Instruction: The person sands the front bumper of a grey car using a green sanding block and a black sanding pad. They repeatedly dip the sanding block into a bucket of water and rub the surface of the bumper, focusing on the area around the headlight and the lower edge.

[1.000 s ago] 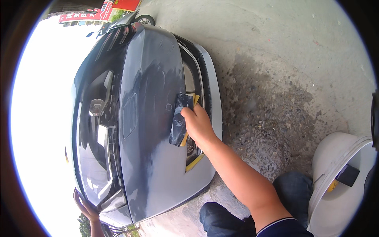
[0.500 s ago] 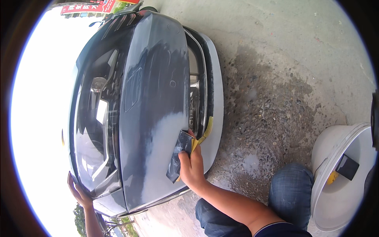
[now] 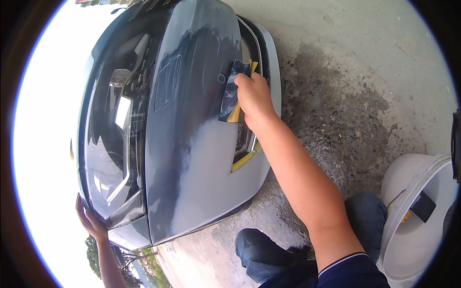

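Note:
A car's body panel (image 3: 206, 168) fills the middle, dark grey with a pale, whitish-grey area toward its lower part. My right hand (image 3: 255, 98) grips a dark sheet of sandpaper (image 3: 229, 93) with a yellow piece under it. The sheet lies against the panel beside the trimmed opening at its right edge; what is under my palm is hidden. Over at the left, my left hand (image 3: 90, 222) rests with outstretched fingers on the car's edge near the window glass (image 3: 105, 158). Yellow tape (image 3: 245, 161) lines a corner of the opening.
A white bucket (image 3: 394, 192) stands at the lower right, holding a black flat piece (image 3: 423, 207) and something yellow. My knees, in blue jeans (image 3: 261, 254), are close to the car. Wet, gravelly ground (image 3: 331, 105) lies right of the car.
My right hand has moved up along the panel with the sandpaper, uncovering the pale area and the taped corner. The left hand stays on the car's edge. The view has shifted slightly.

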